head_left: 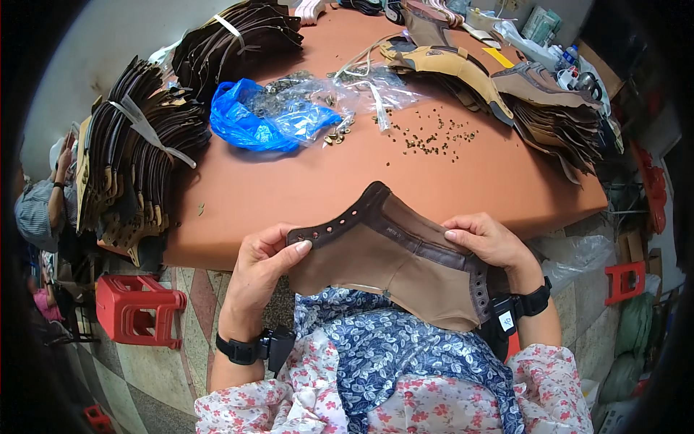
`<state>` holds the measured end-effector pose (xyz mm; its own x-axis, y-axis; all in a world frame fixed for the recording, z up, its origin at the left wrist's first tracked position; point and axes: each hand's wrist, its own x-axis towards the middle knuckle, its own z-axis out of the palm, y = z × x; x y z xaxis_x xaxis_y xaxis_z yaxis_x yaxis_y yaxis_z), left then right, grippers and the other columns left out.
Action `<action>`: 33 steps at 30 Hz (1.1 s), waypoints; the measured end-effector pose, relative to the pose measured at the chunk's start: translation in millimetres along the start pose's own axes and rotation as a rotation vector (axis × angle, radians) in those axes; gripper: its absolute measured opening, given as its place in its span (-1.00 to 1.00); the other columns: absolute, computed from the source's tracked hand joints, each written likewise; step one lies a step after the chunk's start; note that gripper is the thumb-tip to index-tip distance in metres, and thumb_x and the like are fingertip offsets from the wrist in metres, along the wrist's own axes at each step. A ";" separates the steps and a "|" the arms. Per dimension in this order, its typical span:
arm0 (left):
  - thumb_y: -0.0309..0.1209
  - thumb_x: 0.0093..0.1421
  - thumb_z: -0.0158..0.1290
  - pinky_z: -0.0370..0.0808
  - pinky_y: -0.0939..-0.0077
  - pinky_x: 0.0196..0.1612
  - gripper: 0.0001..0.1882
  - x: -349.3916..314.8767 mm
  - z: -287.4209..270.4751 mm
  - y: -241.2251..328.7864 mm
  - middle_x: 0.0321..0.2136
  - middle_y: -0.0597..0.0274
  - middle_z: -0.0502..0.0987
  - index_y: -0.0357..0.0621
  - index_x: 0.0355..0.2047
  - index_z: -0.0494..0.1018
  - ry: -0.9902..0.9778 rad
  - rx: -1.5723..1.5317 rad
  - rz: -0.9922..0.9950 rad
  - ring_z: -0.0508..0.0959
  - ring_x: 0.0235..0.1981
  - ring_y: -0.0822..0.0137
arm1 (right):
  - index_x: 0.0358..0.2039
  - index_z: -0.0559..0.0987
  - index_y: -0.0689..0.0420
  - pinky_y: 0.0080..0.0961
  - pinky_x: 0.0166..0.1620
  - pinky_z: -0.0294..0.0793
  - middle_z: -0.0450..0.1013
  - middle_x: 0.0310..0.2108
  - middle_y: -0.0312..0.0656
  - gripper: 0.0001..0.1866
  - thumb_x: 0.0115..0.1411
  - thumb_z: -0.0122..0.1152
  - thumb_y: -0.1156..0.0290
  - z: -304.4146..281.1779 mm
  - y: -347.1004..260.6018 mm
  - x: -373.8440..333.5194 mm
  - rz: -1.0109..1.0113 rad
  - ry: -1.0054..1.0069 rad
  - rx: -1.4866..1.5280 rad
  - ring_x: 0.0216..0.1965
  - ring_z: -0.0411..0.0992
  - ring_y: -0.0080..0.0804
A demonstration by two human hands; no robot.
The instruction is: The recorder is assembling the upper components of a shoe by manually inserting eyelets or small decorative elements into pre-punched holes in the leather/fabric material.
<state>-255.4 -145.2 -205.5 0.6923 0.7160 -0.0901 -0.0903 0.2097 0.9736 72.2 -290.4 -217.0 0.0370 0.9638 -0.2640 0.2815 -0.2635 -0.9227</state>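
Between my hands is a brown shoe upper (361,260), spread out above my lap at the table's near edge. Its dark strips carry rows of eyelet holes at both ends. My left hand (271,257) pinches the left end beside the holes, thumb on top. At the upper right edge, my right hand (491,242) grips the piece with its thumb on the dark band, fingers behind it. Small brass eyelets (437,137) lie scattered on the table beyond. Left of them sits a blue plastic bag (249,123) next to clear plastic with small metal parts.
Tied stacks of dark shoe uppers (144,145) stand at the table's left, with another bundle (235,43) behind. More uppers (542,108) are piled at the right. Red stools (137,307) stand on the tiled floor. A person (47,210) sits at far left.
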 end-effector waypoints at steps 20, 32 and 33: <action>-0.48 0.19 0.11 0.36 0.56 -0.45 -0.84 32.0 55.4 -30.2 -0.62 0.22 0.47 -0.33 -0.26 0.54 -0.086 0.500 0.047 0.38 -0.54 0.54 | -0.17 0.59 0.23 -0.39 -0.21 0.46 0.56 -0.36 -0.03 -0.74 0.24 0.13 0.34 -14.2 8.1 -15.1 -0.079 0.021 -0.354 -0.35 0.51 -0.25; -0.51 0.23 0.05 0.38 0.57 -0.42 -0.89 67.5 81.1 -17.7 -0.58 0.32 0.49 -0.29 -0.28 0.52 -0.282 0.467 -0.017 0.39 -0.51 0.57 | -0.28 0.60 0.25 -0.34 -0.23 0.49 0.56 -0.36 0.01 -0.80 0.16 0.15 0.40 -77.9 -16.4 16.2 -0.216 0.657 -0.499 -0.32 0.54 -0.12; -0.51 0.24 0.04 0.40 0.60 -0.39 -0.87 72.3 82.7 -14.1 -0.55 0.35 0.52 -0.29 -0.26 0.52 -0.297 0.436 -0.043 0.41 -0.49 0.59 | -0.27 0.60 0.25 -0.31 -0.20 0.48 0.55 -0.35 0.01 -0.79 0.16 0.15 0.40 -87.1 -10.6 26.0 -0.216 0.677 -0.555 -0.30 0.53 -0.11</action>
<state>-144.8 -151.4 -208.4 0.8674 0.4805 -0.1296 0.2047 -0.1070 0.9730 153.6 -259.1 -189.6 0.4373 0.8535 0.2834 0.7637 -0.1860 -0.6182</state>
